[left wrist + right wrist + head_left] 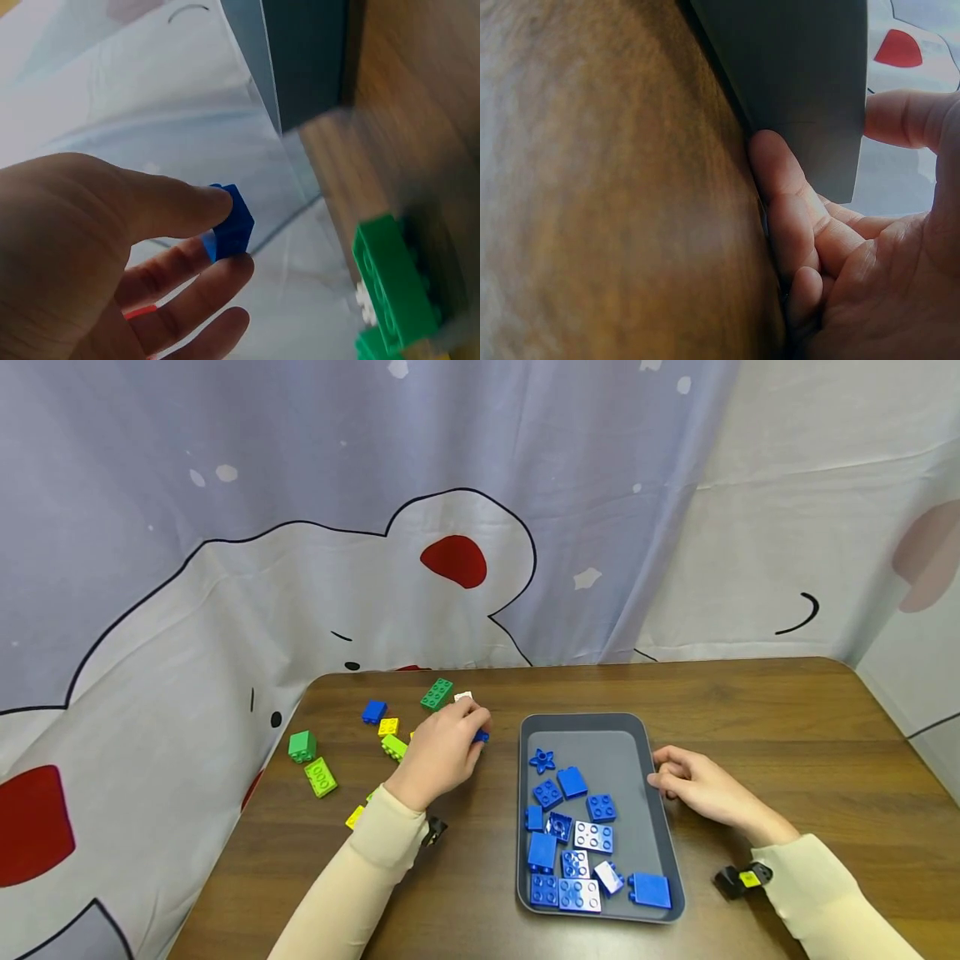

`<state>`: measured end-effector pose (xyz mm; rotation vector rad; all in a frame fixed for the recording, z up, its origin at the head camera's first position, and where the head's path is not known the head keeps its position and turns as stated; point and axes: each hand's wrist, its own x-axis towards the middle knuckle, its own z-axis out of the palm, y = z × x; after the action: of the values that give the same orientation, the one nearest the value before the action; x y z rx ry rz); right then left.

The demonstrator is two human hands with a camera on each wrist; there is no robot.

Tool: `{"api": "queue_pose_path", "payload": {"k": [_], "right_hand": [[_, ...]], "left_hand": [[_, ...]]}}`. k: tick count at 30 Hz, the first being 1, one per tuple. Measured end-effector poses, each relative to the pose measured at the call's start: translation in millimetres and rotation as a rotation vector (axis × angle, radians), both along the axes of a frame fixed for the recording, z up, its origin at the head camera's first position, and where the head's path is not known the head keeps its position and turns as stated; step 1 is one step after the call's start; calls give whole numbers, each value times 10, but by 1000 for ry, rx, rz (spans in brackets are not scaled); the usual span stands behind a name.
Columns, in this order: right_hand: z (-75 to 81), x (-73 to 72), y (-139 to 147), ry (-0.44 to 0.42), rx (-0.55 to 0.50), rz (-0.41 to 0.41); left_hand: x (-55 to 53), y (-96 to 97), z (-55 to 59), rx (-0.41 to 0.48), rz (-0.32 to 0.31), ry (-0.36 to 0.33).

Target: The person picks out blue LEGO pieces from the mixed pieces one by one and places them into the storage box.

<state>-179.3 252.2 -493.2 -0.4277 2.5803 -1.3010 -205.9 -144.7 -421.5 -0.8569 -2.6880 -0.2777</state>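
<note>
My left hand (442,745) is over the left part of the table and pinches a small blue brick (236,229) between thumb and fingers. In the head view the hand mostly hides that brick. A white piece (463,696) and a dark green brick (437,694) lie just beyond its fingers. My right hand (701,785) holds the right side of the grey tray (592,743), with the thumb (904,118) at the rim and curled fingers (778,165) against the outer wall. Inside the tray are several blue bricks (649,890) and a blue star-shaped piece (542,761).
Loose bricks lie to the left: a blue one (374,712), a green one (302,746), lime ones (321,777) and yellow ones (388,727). A printed curtain (585,527) hangs behind the wooden table (750,710).
</note>
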Motion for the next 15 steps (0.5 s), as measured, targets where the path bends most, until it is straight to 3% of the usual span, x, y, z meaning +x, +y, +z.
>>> {"api": "queue_pose_path", "payload": {"k": [4,15], "right_hand": [[-4,0,2,0,-10,5],[-23,1,10,2,-28,13]], "left_hand": [[86,133,-32,-14,-26,21],[233,411,-116,-54,-114,-35]]}}
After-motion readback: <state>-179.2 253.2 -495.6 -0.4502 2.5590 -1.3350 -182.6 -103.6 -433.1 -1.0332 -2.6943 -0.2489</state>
